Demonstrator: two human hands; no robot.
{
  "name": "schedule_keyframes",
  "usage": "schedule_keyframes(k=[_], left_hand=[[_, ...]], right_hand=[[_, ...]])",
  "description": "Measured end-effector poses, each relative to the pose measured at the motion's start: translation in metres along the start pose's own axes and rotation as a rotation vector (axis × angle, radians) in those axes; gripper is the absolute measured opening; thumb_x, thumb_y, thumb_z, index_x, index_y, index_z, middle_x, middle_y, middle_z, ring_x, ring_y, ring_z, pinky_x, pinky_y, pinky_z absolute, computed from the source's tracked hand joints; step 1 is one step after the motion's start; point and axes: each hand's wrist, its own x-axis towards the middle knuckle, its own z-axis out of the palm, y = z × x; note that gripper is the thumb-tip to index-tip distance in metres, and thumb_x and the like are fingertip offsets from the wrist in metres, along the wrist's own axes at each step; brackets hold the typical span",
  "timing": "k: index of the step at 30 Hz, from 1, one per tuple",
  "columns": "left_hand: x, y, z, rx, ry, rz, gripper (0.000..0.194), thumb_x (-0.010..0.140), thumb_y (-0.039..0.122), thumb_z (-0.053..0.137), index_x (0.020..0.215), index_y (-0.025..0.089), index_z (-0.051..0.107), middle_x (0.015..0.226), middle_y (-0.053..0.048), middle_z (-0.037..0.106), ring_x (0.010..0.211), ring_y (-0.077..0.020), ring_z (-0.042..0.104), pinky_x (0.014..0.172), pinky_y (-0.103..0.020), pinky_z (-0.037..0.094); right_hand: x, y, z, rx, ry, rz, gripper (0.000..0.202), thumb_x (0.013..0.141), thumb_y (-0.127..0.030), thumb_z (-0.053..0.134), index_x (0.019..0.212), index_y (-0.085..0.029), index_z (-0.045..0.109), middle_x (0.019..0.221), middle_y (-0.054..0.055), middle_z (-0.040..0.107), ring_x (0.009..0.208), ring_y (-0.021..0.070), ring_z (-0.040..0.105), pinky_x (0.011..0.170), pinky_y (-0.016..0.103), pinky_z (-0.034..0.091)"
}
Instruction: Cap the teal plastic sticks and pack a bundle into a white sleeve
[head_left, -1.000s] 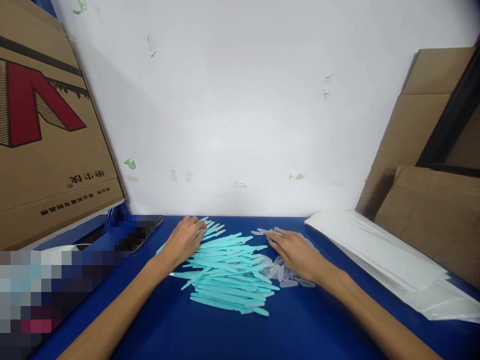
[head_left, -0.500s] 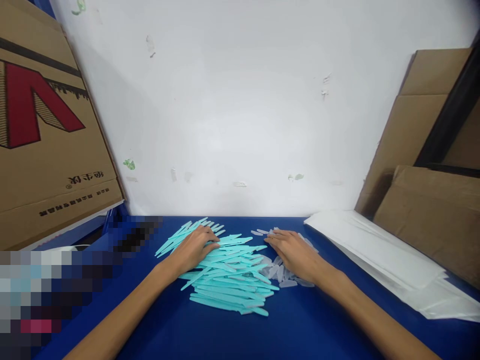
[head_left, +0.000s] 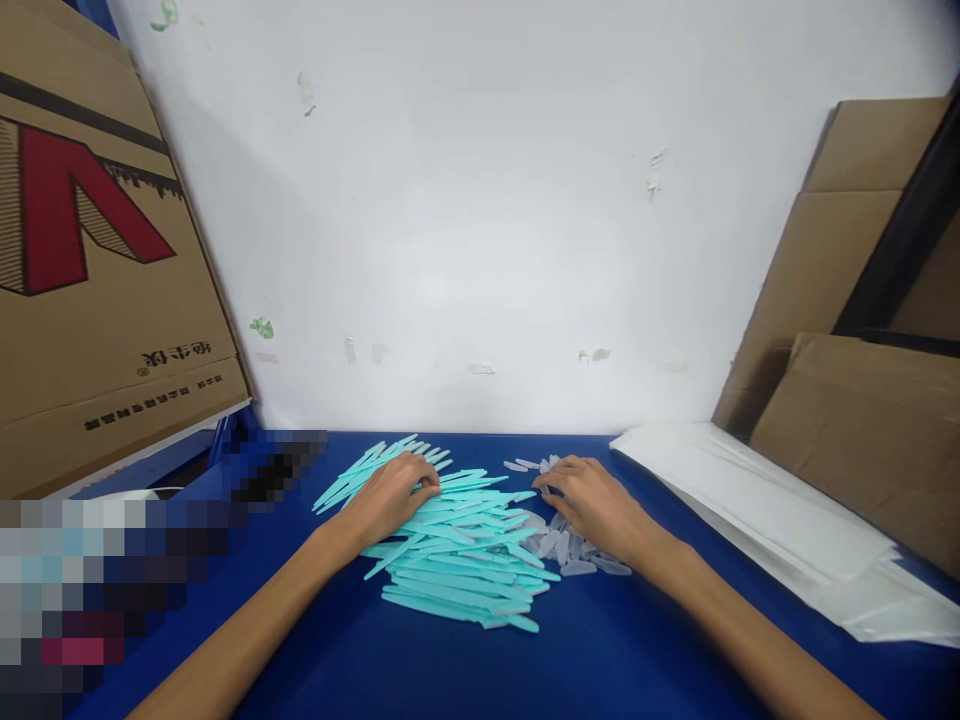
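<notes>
1. Turquoise sticks (head_left: 465, 560), flat and tapered, lie heaped at six o'clock on a smooth blue table (head_left: 600, 660).
2. White wall (head_left: 480, 220), scuffed, fills twelve; printed cardboard box (head_left: 112, 330), nine.
3. Translucent pieces (head_left: 564, 546), narrow, rounded, scatter at five.
4. Left hand (head_left: 394, 495) over sticks, right hand (head_left: 596, 500) over pieces, both half-curled; whether either grips anything, I cannot tell.

We see our 2 bare arms coming from the lower corners and slanting inward. Our left hand (head_left: 396, 492) has its back upward, the fingers bent, and the thumb close to the index fingertip. Our right hand (head_left: 589, 500) is also back upward, its fingers curved and pointing left. The 2 hands are well apart.
</notes>
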Motion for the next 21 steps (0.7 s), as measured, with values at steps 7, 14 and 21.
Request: schedule_keyframes(k=[7, 14, 21], left_hand=[[0.0016, 0.0063, -0.0037, -0.01, -0.044, -0.039, 0.021, 0.098, 0.033, 0.051, 0.093, 0.02, 0.067, 0.095, -0.005, 0.068, 0.09, -0.0222, 0.061, 0.076, -0.032, 0.046], [0.0027, 0.0046, -0.0024, -0.016, -0.043, -0.045, 0.017, 0.098, 0.029, 0.051, 0.094, 0.021, 0.065, 0.095, -0.004, 0.066, 0.088, -0.0209, 0.061, 0.074, -0.03, 0.045], [0.0019, 0.0075, -0.0048, -0.011, -0.028, -0.047, 0.02, 0.099, 0.029, 0.046, 0.095, 0.02, 0.063, 0.095, -0.004, 0.067, 0.088, -0.0215, 0.061, 0.075, -0.031, 0.044]], right_hand=[[0.0005, 0.0018, -0.0001, -0.003, -0.029, 0.028, 0.03, 0.094, -0.012, 0.052, 0.114, -0.023, 0.071, 0.105, 0.01, 0.074, 0.105, 0.0266, 0.063, 0.09, 0.038, 0.046], [0.0007, 0.007, 0.0025, 0.0, 0.001, 0.011, 0.028, 0.093, -0.013, 0.053, 0.112, -0.025, 0.07, 0.101, 0.007, 0.074, 0.103, 0.026, 0.063, 0.089, 0.037, 0.045], [0.0008, 0.0084, 0.0023, -0.032, -0.005, 0.025, 0.027, 0.096, -0.015, 0.05, 0.112, -0.024, 0.069, 0.092, 0.008, 0.073, 0.096, 0.0248, 0.063, 0.084, 0.036, 0.044]])
